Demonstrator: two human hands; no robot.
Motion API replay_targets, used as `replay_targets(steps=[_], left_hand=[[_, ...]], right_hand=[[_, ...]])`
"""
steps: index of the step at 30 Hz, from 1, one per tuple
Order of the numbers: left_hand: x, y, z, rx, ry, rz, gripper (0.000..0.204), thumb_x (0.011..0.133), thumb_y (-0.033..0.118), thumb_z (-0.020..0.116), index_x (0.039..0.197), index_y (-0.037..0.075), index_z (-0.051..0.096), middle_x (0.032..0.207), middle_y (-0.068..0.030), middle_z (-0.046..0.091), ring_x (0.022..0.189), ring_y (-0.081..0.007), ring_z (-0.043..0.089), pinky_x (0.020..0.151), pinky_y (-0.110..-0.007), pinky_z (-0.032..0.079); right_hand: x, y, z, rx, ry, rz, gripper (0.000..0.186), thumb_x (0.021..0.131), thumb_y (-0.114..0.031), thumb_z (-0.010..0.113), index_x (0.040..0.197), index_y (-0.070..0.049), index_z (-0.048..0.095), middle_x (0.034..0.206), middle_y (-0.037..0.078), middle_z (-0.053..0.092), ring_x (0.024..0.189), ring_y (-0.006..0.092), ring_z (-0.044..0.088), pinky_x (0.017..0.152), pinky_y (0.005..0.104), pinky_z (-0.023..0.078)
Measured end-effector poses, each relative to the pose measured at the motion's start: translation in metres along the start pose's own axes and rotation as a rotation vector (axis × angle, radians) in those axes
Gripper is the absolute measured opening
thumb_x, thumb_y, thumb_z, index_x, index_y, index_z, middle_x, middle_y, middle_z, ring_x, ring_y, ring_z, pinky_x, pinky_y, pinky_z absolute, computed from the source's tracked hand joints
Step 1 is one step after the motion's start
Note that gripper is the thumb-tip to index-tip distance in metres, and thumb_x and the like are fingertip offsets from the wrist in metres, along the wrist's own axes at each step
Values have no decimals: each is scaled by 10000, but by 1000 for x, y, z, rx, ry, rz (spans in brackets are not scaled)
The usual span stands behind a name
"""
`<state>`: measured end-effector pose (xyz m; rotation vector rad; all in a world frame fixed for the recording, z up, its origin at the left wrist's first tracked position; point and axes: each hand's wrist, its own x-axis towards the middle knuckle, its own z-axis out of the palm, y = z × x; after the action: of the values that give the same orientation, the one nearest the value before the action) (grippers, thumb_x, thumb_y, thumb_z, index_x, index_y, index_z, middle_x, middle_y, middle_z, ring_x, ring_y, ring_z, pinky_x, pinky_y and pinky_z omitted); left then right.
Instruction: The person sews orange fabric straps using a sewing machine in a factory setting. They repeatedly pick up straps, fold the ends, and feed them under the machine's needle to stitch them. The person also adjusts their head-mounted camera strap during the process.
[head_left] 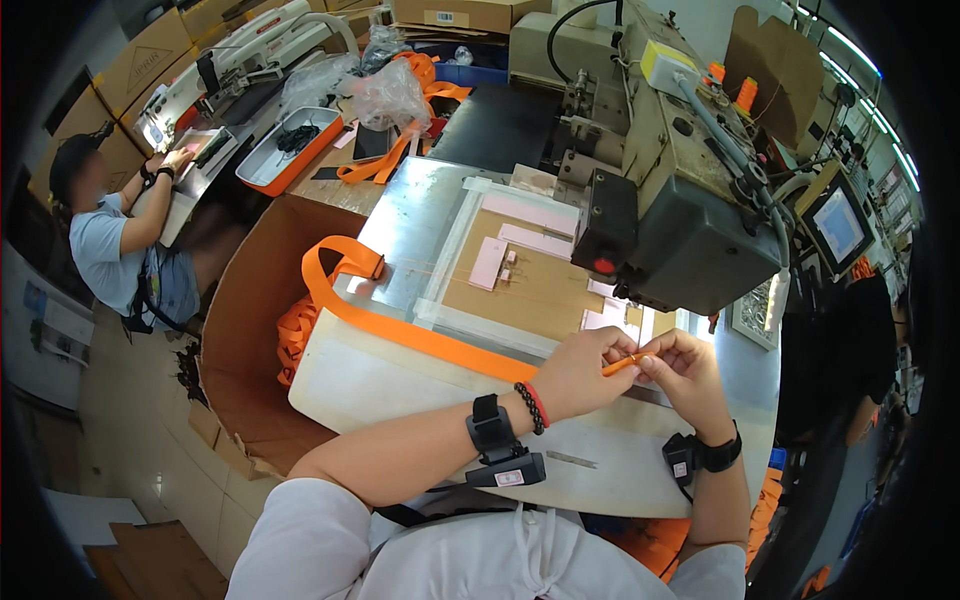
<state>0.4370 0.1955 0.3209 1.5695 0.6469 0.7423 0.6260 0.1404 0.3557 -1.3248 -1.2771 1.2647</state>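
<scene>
Wearing a white top (470, 560) and a black band on each wrist, a person sits at a sewing machine (690, 230), both forearms reaching over the pale worktop (350, 390). The left hand (585, 372), with red and black bracelets (532, 408) at its wrist, grips a narrow bit of orange strap (430, 335) between thumb and fingertips; the right hand (690, 378) meets it there, thumb and forefinger pinching the same spot, just below the machine's head. From behind the left hand the strap runs leftward across the worktop and curls into a loop near the edge. Beside the worktop, at left, an open carton (245, 270) holds a heap of orange webbing (297, 335). Beyond the hands, a brown board (530, 300) edged with whitish tape lies on the metal plate (420, 215), pink pads (488, 262) set upon it. At right, a screen (838, 222) stands tilted beside the machine; orange spools (746, 95) sit behind the head. Farther back, an orange-sided tray (285, 183) holds a dark tangle (297, 138), near clear plastic bags (390, 95). At far left, a co-worker (130, 240) in a dark cap and light blue shirt bends over another machine (240, 45), both hands at its bed.
</scene>
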Motion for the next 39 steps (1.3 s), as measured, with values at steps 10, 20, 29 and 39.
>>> replay_targets(steps=[10, 20, 29, 39], left_hand=[[1, 20, -7, -229, -58, -287, 270, 938, 215, 670, 1022, -37, 623, 812, -112, 726, 647, -93, 658, 521, -233, 535], [0, 10, -8, -322, -90, -335, 183, 950, 132, 642, 1031, -27, 601, 903, -115, 723, 798, -126, 691, 666, -290, 610], [-2, 17, -7, -251, -54, -314, 188, 940, 145, 659, 992, -29, 608, 876, -96, 713, 778, -112, 686, 687, -281, 609], [-2, 18, -4, -282, -25, -259, 191, 942, 122, 638, 1008, -56, 630, 843, -83, 696, 731, -101, 676, 689, -266, 602]], right_hand=[[-2, -1, 6, -60, 136, -224, 85, 853, 16, 725, 867, 43, 645, 847, 58, 687, 753, 82, 632, 680, 233, 520], [-4, 0, -1, -54, 97, -218, 104, 913, -46, 691, 949, 52, 686, 880, 70, 703, 780, 94, 661, 708, 231, 546], [-1, -4, -4, 133, -104, -77, 182, 912, -66, 701, 1048, 54, 694, 956, 92, 721, 864, 118, 686, 787, 239, 565], [-4, 7, 7, -142, 80, -210, 109, 883, -50, 719, 941, 37, 686, 888, 65, 708, 768, 82, 630, 679, 238, 521]])
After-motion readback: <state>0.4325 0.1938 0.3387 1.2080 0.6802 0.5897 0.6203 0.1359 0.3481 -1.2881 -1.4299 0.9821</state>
